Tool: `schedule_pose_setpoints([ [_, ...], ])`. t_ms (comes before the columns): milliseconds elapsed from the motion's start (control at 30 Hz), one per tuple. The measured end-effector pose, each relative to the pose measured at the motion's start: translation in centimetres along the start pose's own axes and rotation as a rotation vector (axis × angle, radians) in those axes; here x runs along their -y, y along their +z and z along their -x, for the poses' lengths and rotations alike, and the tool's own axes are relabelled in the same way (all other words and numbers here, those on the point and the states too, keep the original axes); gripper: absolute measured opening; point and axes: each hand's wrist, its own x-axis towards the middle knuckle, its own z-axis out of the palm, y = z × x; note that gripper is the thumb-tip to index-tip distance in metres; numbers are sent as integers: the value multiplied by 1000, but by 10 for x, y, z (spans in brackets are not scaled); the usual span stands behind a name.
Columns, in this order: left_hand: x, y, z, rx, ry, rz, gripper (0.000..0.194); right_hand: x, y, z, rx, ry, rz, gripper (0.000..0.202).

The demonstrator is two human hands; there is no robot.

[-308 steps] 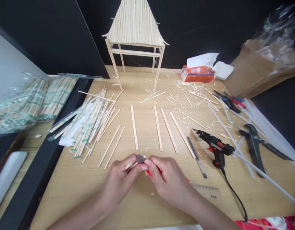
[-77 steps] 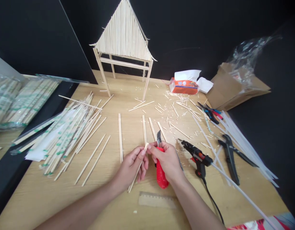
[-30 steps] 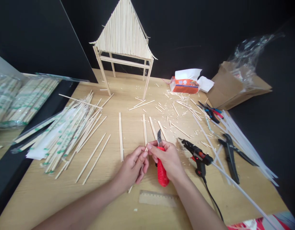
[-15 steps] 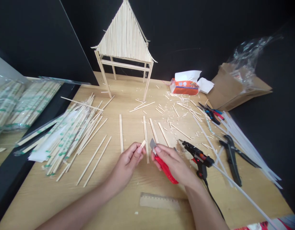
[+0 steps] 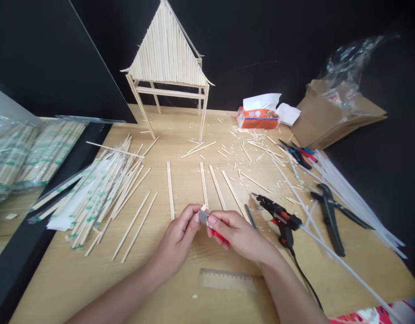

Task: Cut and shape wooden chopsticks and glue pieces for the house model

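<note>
Between the thumb and fingers of my left hand (image 5: 183, 231) is a short piece of wooden stick (image 5: 204, 208); only its tip shows. My right hand (image 5: 236, 231) grips a red-handled utility knife (image 5: 218, 235), its grey blade against the stick piece near my left thumb. Most of the handle is hidden by my fingers. Just beyond the hands, several wooden sticks (image 5: 216, 186) lie side by side, some paired. A clear ruler (image 5: 227, 280) lies on the table below my right hand.
A stick-built house model (image 5: 168, 49) stands at the back. Bundled sticks (image 5: 95, 189) lie left. On the right are a glue gun (image 5: 278, 216) with its cord, black-handled cutters (image 5: 330, 220), pliers (image 5: 296, 153) and glue sticks (image 5: 355, 193). Behind them are a tissue pack (image 5: 259, 117) and a cardboard box (image 5: 328, 121).
My right hand has moved left, bringing the knife blade from beside the stick piece onto it. The knife has turned, so less of its handle shows. The view has shifted slightly.
</note>
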Motion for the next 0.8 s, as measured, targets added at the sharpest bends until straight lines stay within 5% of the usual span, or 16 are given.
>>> schedule_pose_setpoints([
  [333, -6, 0, 23, -36, -119, 216, 31, 9, 12, 7, 24, -5, 71, 40],
  [800, -3, -6, 25, -66, -133, 151, 16, 8, 13, 6, -10, -1, 199, 38],
])
